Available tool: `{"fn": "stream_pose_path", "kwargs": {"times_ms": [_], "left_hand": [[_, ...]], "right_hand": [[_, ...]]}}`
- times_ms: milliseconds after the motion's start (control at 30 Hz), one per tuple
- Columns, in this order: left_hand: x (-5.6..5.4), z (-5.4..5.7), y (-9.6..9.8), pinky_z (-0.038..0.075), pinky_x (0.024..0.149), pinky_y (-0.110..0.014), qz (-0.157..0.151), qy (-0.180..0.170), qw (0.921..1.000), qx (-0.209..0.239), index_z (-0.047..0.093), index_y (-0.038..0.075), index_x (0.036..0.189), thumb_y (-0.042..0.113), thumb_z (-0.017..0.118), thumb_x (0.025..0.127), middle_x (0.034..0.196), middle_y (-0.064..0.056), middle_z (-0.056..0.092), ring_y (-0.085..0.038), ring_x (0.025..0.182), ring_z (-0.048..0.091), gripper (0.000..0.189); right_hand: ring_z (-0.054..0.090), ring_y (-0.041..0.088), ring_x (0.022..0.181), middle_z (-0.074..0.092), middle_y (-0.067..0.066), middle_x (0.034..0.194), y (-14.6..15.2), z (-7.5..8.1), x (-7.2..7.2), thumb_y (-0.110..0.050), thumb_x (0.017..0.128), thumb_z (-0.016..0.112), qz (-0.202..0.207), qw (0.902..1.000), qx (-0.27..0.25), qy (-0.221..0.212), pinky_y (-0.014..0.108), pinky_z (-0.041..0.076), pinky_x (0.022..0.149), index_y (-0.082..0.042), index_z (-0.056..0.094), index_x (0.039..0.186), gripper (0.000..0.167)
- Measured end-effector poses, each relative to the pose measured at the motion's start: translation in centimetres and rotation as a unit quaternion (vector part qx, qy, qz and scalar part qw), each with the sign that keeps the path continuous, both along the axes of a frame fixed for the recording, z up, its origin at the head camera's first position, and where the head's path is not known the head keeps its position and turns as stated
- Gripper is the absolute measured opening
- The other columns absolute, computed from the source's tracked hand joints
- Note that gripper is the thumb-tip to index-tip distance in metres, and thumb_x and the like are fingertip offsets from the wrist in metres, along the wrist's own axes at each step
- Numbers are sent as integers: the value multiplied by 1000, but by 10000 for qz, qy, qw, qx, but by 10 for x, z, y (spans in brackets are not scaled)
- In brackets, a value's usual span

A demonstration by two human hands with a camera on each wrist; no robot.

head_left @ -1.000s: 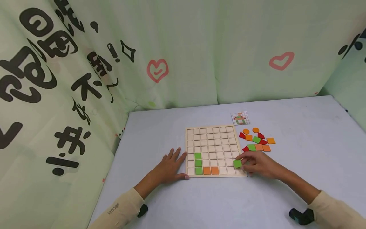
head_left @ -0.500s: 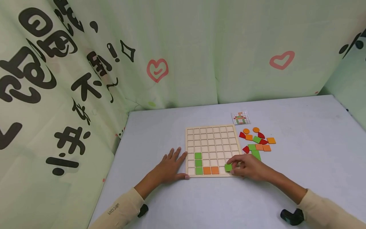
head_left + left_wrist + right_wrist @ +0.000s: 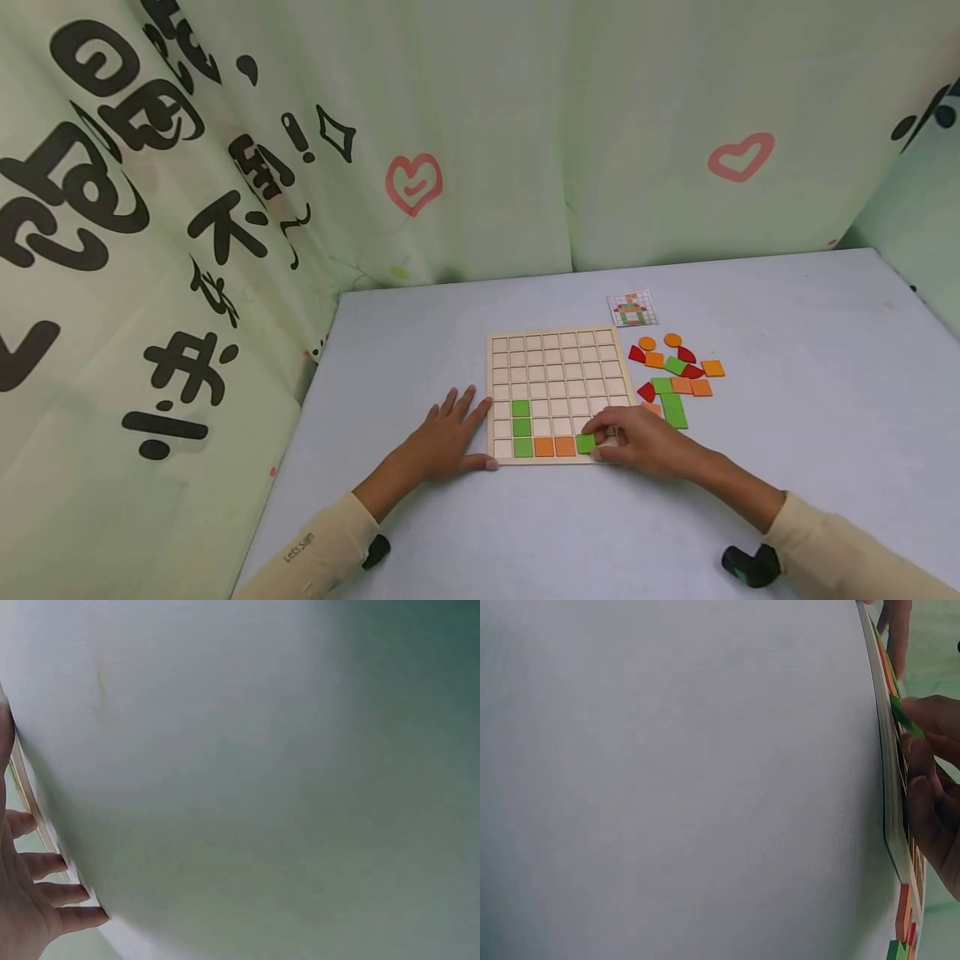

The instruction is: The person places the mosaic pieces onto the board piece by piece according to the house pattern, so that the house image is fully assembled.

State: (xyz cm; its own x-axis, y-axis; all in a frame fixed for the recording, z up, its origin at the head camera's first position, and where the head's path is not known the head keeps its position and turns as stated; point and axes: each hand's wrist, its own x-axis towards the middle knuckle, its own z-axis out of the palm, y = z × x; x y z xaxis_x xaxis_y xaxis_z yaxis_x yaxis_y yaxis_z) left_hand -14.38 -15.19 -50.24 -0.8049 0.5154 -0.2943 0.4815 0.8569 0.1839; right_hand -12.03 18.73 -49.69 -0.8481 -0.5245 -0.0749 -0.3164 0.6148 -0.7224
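Observation:
A wooden grid board (image 3: 551,332) lies on the table. Three green square tiles (image 3: 521,427) stack up its second column, and two orange tiles (image 3: 554,447) follow along the bottom row. My right hand (image 3: 645,439) pinches another green square tile (image 3: 585,443) between thumb and fingers, right over the bottom-row cell beside the orange ones. In the right wrist view this green tile (image 3: 906,718) appears tilted at the board's edge. My left hand (image 3: 448,435) rests with spread fingers at the board's left side, thumb and forefinger touching its frame.
Right of the board lie loose tiles: orange circles (image 3: 647,343), red quarter-rounds (image 3: 686,355), orange squares (image 3: 712,368) and green pieces (image 3: 673,411). A small pattern card (image 3: 632,308) lies behind them. A pale curtain (image 3: 495,142) hangs along the table's back edge.
My right hand has moved left along the bottom of the board with the green tile, from the right edge to beside the orange tiles. The left hand has stayed put.

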Motion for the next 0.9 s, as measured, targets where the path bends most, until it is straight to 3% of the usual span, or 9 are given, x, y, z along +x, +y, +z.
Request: {"fn": "stream_pose_path", "kwargs": {"times_ms": [167, 467, 900], "left_hand": [[0, -1, 0, 30, 117, -60, -22, 45, 10000, -18, 21, 21, 162, 75, 53, 88, 168, -14, 17, -43, 153, 17, 97], [2, 3, 0, 31, 116, -60, -24, 26, 10000, 32, 22, 20, 161, 73, 55, 88, 168, -15, 18, -44, 153, 18, 97], [1, 1, 1, 30, 117, -60, 9, 19, 10000, -44, 21, 21, 162, 74, 55, 87, 168, -14, 17, -43, 153, 17, 97]], "right_hand": [[48, 1, 69, 60, -13, 87, -4, 2, 1, -17, 84, 80, 51, 9995, 194, 256, 18, 45, 61, -14, 72, 110, 27], [54, 5, 79, 60, -14, 86, -7, 4, 1, -18, 82, 82, -96, 9981, 493, 345, 19, 48, 67, -16, 73, 105, 24], [54, 6, 79, 59, -15, 85, -7, 3, 1, -19, 82, 83, -144, 9974, 571, 405, 19, 48, 67, -17, 74, 103, 23]]}}
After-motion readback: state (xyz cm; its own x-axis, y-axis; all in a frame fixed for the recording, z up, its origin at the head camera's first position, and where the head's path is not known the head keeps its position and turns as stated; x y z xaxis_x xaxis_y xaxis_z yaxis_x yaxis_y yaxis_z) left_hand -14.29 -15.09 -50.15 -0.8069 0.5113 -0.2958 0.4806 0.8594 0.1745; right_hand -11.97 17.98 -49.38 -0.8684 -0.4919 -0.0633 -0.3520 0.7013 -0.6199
